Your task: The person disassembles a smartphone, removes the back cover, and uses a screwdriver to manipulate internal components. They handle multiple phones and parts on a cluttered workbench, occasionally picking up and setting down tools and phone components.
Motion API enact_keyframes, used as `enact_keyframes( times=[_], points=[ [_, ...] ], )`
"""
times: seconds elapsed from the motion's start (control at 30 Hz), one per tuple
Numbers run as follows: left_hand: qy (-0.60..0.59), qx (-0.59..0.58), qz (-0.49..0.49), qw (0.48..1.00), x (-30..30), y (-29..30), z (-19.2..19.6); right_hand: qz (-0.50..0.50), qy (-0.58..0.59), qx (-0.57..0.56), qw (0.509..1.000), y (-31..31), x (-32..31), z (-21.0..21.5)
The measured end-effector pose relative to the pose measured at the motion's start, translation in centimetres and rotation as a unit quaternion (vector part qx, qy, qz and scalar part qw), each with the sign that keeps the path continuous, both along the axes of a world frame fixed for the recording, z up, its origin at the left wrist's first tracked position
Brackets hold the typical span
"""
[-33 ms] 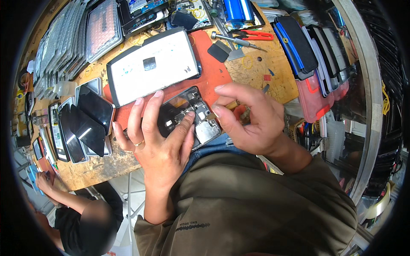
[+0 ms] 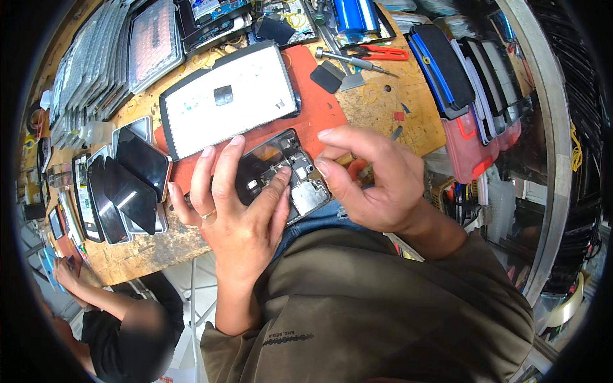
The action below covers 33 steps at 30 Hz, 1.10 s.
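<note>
A smartphone with its inside bared lies at the bench's near edge, showing metal shields and small parts. My left hand reaches over it with fingers spread; the index fingertip presses on the inner parts and the thumb lies beside it. Just right of the phone hovers my right hand, its thumb and fingertips brought together in a pinch. Whatever may be between those fingertips is too small or hidden. Behind that hand shows part of a tool with a grey blade, mostly covered.
A white work board lies on a red mat beyond the phone. Dark phone screens are piled at left. A screwdriver and red-handled pliers lie farther back. Phone cases stand at right; another person's arm is at lower left.
My right hand has shifted very slightly to the left. The phone and my left hand stay in place.
</note>
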<state>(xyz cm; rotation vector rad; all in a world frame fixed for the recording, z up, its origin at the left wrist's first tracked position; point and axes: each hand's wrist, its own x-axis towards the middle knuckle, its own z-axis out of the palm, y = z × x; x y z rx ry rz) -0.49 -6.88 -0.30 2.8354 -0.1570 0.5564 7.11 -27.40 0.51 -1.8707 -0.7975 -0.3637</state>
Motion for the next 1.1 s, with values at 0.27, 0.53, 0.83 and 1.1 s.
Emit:
enact_keyframes(
  times=[0.27,0.53,0.83,1.1],
  points=[
    [0.008,0.001,-0.005,1.000,0.3,0.1,0.2,0.040,-0.057,0.004,0.998,1.4,0.6,0.1],
    [0.025,0.003,-0.004,1.000,0.9,0.3,0.4,0.056,-0.094,0.004,0.994,2.1,1.4,-0.5],
    [0.029,-0.012,-0.008,0.999,0.9,0.4,0.4,0.070,-0.107,-0.024,0.991,2.3,1.3,-0.9],
    [0.023,-0.005,-0.011,1.000,1.1,0.3,0.4,0.144,-0.085,-0.051,0.985,2.6,1.4,0.6]
  ],
)
